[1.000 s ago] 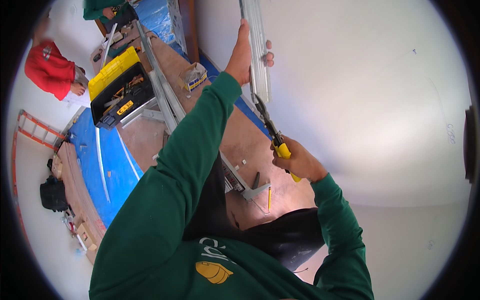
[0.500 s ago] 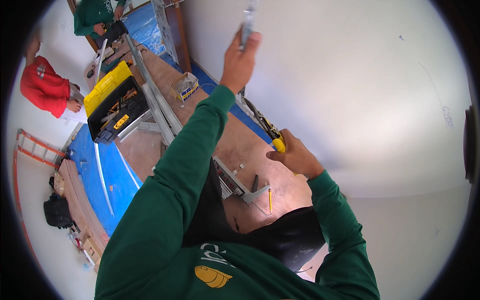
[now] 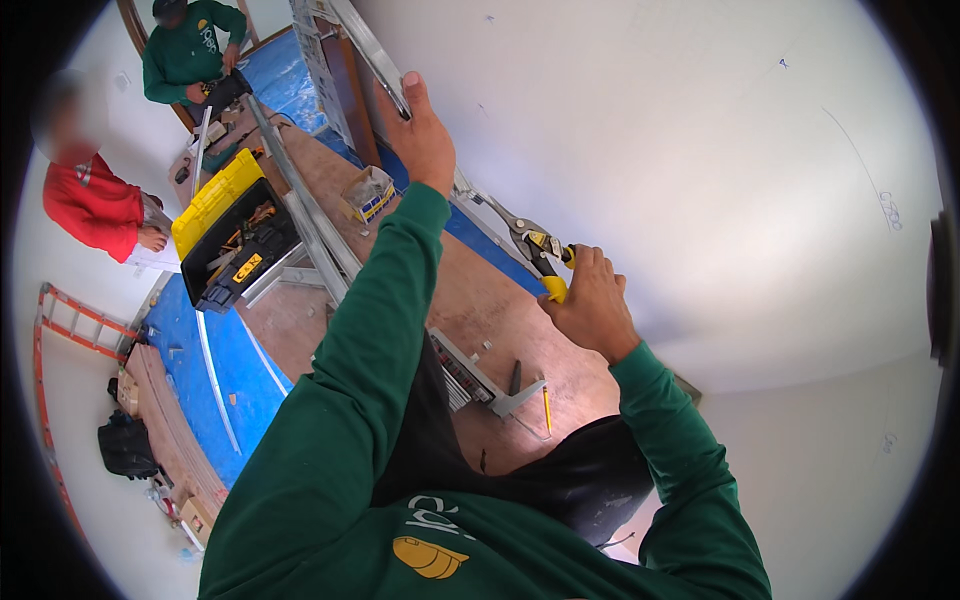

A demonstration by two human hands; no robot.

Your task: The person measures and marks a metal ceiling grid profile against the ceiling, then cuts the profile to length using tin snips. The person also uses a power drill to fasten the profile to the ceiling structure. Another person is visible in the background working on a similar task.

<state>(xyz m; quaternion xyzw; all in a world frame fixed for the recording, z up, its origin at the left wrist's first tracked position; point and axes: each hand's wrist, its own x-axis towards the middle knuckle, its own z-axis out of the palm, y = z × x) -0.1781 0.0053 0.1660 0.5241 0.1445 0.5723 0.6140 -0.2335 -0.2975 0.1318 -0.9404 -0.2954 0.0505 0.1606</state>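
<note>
My left hand is raised and closed around a shiny metal channel, which slants up and to the left from it. Yellow-handled tin snips are in my right hand, with fingers wrapped round the grips. Their jaws point up and left toward a strip of metal behind my left wrist; whether they touch it I cannot tell. Below the snips, a yellow pencil and a grey metal tool with a long arm lie on the brown board surface.
A black toolbox with a yellow lid stands at left, beside long metal channels. A small open carton sits farther back. Two people, in green and red, are beyond. The white wall rises at right.
My left hand has swung left and slightly down with the metal channel. My right hand has lifted the snips a little, and more of them shows, with the handles spread apart.
</note>
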